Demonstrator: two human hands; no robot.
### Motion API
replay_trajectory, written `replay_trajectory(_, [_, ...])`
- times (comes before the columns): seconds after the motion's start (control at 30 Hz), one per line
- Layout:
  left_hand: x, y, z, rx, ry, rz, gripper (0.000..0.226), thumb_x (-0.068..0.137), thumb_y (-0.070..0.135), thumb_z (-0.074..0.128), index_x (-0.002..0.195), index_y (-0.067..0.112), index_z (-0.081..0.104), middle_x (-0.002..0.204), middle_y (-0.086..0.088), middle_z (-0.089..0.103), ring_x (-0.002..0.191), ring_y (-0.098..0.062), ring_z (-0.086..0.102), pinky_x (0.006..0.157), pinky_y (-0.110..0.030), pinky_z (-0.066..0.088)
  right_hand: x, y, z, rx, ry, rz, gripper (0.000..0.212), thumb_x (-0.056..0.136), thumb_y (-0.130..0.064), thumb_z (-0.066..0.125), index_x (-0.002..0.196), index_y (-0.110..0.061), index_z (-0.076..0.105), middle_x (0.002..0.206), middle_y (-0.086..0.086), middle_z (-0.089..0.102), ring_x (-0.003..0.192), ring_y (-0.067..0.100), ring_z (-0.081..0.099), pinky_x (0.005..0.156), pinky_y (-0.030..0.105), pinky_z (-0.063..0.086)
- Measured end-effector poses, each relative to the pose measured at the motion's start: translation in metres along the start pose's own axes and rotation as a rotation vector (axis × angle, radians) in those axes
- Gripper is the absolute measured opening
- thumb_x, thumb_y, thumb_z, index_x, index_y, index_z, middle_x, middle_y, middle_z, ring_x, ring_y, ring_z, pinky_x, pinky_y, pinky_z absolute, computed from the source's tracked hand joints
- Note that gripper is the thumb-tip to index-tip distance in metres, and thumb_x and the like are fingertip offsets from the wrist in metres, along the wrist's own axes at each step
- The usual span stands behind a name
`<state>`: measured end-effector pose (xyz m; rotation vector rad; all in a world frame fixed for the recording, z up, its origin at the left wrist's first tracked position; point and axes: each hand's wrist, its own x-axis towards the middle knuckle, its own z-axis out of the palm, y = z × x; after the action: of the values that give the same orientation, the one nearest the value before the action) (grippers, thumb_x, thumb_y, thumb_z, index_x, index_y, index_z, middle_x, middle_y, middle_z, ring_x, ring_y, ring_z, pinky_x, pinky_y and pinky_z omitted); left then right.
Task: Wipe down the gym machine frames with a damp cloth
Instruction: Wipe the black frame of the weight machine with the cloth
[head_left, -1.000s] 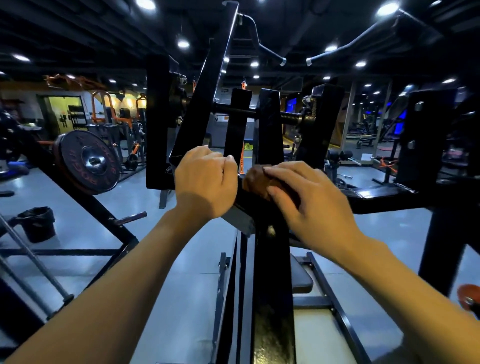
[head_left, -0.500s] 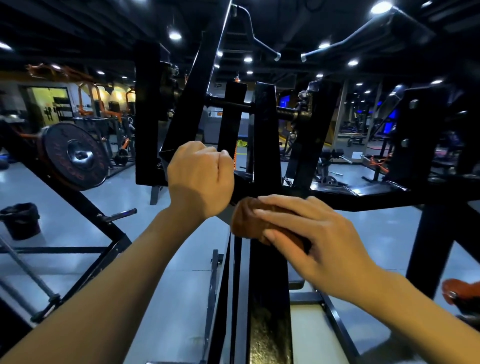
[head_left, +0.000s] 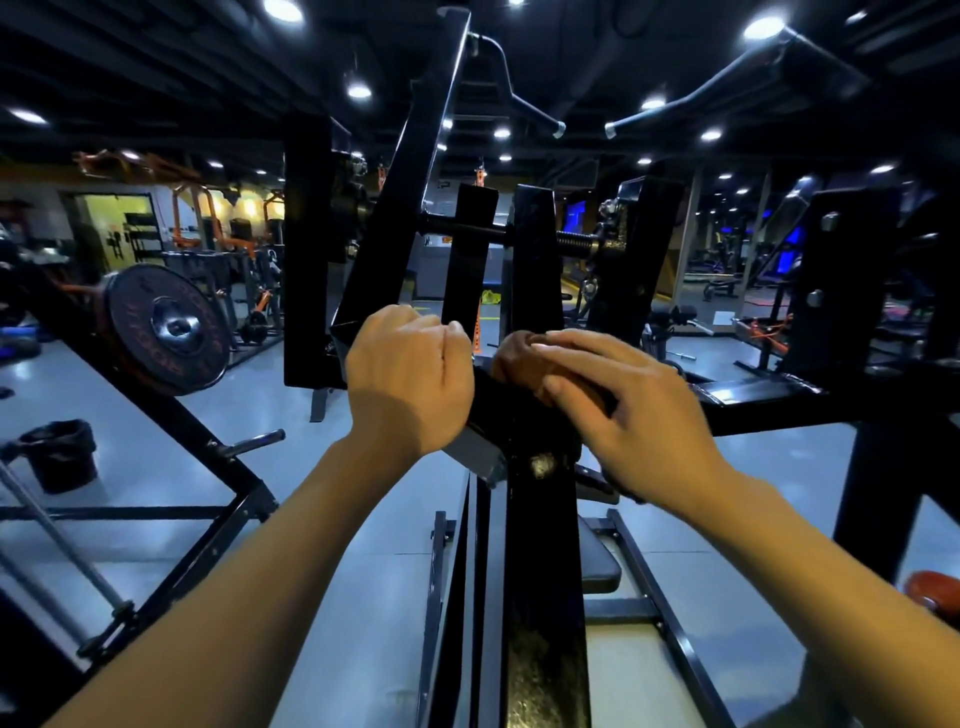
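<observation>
We see a pale grey glossy floor filling the lower half of the frame. At left centre a black bin stands on it; the black machine frame rises from it at bottom centre.

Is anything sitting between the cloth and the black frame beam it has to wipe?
Nothing visible. The right hand presses the brown cloth directly onto the black frame beam; the left hand grips the frame beside it, clear of the beam below.
</observation>
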<state>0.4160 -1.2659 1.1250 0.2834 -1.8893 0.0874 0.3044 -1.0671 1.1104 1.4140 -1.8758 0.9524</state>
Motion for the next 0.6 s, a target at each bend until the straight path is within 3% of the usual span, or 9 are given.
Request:
replay_trajectory(0.13, [-0.001,-0.003,0.003,-0.04,0.044,0.041,0.051,0.102,0.018,0.039,0.052,0.009,0.046,0.051,-0.002,0.043,0.059,-0.024,0.041,0.07,-0.029,0.024,-0.023,-0.015,0.007,-0.04,-0.009,-0.1,0.035,0.104,-0.047,0.052,0.136,-0.041,0.066,0.145,-0.027,0.053,0.108,0.013,0.06,0.088,0.03,0.054])
replay_trajectory(0.2, [-0.002,-0.005,0.006,-0.07,0.065,0.054,0.05,0.101,0.017,0.04,0.052,0.01,0.045,0.051,-0.002,0.04,0.058,-0.023,0.037,0.07,-0.033,0.031,-0.033,-0.01,0.001,-0.011,-0.037,-0.133,0.034,0.104,-0.048,0.052,0.134,-0.041,0.067,0.144,-0.029,0.054,0.113,0.011,0.061,0.091,0.03,0.054])
replay_trajectory(0.3, [-0.002,-0.007,0.008,-0.046,0.05,0.071,0.05,0.102,0.021,0.035,0.055,0.009,0.049,0.054,-0.001,0.042,0.061,-0.023,0.035,0.081,-0.045,0.045,-0.005,0.003,0.003,-0.026,0.032,-0.027,0.032,0.104,-0.046,0.055,0.133,-0.041,0.068,0.141,-0.027,0.057,0.116,0.011,0.061,0.092,0.034,0.056])
replay_trajectory(0.43, [-0.001,-0.008,0.01,-0.049,0.064,0.077,0.05,0.103,0.021,0.034,0.055,0.009,0.046,0.054,-0.001,0.04,0.061,-0.023,0.034,0.083,-0.049,0.046,0.011,-0.006,0.016,-0.061,0.044,-0.02,0.033,0.105,-0.045,0.053,0.134,-0.041,0.067,0.143,-0.026,0.056,0.11,0.012,0.058,0.089,0.025,0.049])
replay_trajectory(0.6, [-0.003,-0.008,0.012,-0.059,0.124,0.107,0.049,0.102,0.018,0.036,0.054,0.009,0.043,0.053,0.001,0.035,0.06,-0.021,0.028,0.081,-0.048,0.047,-0.005,0.014,-0.002,0.03,-0.042,-0.078,0.032,0.103,-0.047,0.053,0.131,-0.042,0.068,0.14,-0.029,0.056,0.124,0.003,0.058,0.099,0.034,0.055])
